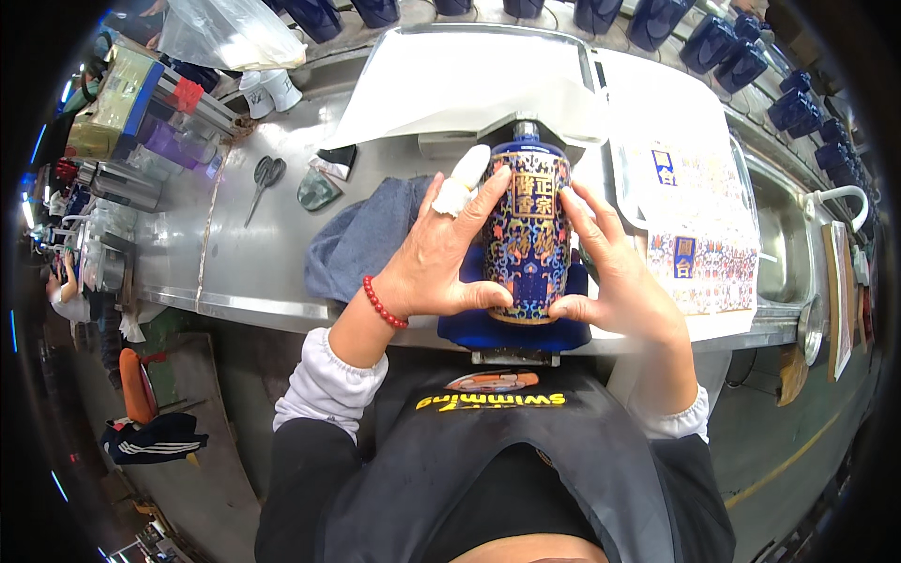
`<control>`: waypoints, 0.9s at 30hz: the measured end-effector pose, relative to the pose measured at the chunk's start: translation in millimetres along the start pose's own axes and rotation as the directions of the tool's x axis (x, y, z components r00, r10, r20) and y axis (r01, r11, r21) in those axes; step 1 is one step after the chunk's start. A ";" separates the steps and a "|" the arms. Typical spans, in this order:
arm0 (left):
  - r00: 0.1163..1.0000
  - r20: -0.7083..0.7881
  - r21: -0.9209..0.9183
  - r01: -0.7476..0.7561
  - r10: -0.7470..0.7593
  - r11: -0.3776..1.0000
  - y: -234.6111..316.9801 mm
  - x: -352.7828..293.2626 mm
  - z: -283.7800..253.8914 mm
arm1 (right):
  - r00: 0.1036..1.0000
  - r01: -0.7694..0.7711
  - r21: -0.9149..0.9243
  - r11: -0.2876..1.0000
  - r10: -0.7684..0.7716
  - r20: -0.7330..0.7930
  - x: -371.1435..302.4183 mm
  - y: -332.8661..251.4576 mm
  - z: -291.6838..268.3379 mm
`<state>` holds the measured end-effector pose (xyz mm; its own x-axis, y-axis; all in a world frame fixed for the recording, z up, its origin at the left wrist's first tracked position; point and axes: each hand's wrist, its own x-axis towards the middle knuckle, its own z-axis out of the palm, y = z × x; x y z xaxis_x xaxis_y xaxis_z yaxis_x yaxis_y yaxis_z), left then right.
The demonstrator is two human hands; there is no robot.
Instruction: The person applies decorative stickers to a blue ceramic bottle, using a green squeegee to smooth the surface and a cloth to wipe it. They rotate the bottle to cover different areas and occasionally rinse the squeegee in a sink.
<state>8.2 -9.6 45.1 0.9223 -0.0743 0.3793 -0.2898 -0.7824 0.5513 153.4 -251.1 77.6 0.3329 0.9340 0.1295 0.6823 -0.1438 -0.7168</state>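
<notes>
A dark blue bottle (530, 235) with a colourful patterned wrap and gold characters lies in front of me, its neck pointing away. It rests on a blue support (460, 328) at the bench's near edge. My left hand (441, 249) grips its left side, index finger near the shoulder and thumb near the base. One finger of that hand wears a white cover, and a red bead bracelet circles the wrist. My right hand (624, 277) grips the right side, thumb low and fingertips higher up. The underside of the bottle is hidden.
Patterned printed sheets (704, 267) lie to the right, beside a sink (784, 244). A blue-grey cloth (366, 239), black scissors (267, 178) and a green scraper-like piece (317, 190) are to the left. White paper (469, 80) covers a tray behind. Several blue bottles (709, 42) line the far side.
</notes>
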 end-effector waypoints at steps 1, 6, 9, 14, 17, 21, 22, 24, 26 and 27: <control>1.000 -0.022 -0.049 0.018 -0.019 0.999 0.1 1.0 0.0 | 1.000 0.010 -0.014 1.000 -0.010 -0.021 1.5 -0.2 -1.5; 0.999 -0.029 0.023 0.029 -0.028 0.999 -0.6 4.5 1.1 | 1.000 0.009 -0.012 1.000 -0.009 -0.009 10.8 2.0 -5.0; 0.999 -0.026 0.037 0.026 -0.025 0.999 -1.8 4.2 2.1 | 1.000 -0.005 -0.009 1.000 0.005 0.005 13.2 3.6 -4.7; 0.999 -0.019 0.030 0.030 -0.030 0.999 -3.3 3.5 2.7 | 1.000 -0.013 0.000 1.000 0.013 0.011 12.0 5.6 -3.2; 0.999 -0.030 0.023 0.032 -0.031 0.999 -2.5 4.3 3.5 | 1.000 -0.007 0.010 1.000 0.007 0.009 12.2 7.1 -2.9; 0.999 -0.044 -0.009 0.018 -0.018 1.000 -3.9 5.0 4.2 | 0.999 0.036 0.039 0.999 -0.037 0.015 13.9 11.5 -3.4; 0.999 -0.053 -0.029 0.008 -0.009 1.000 -5.0 4.8 4.3 | 0.998 0.060 0.035 0.998 -0.060 -0.002 14.2 13.1 -3.0; 0.998 -0.057 -0.081 -0.023 0.019 0.996 -9.2 4.9 4.4 | 0.995 0.098 0.048 0.994 -0.097 -0.015 14.4 16.8 -1.3; 0.999 -0.040 -0.020 -0.024 0.023 1.000 -10.7 3.2 5.9 | 0.997 0.077 0.048 0.996 -0.077 -0.014 13.7 20.5 1.1; 0.999 -0.038 0.005 -0.029 0.029 1.000 -11.3 3.3 6.8 | 0.997 0.075 0.035 0.997 -0.074 -0.011 12.9 22.0 2.1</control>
<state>16.3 -5.2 35.0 0.9031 -0.0732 0.4231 -0.3147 -0.7832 0.5363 171.3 -241.6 62.1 0.2887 0.9383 0.1902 0.6821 -0.0622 -0.7286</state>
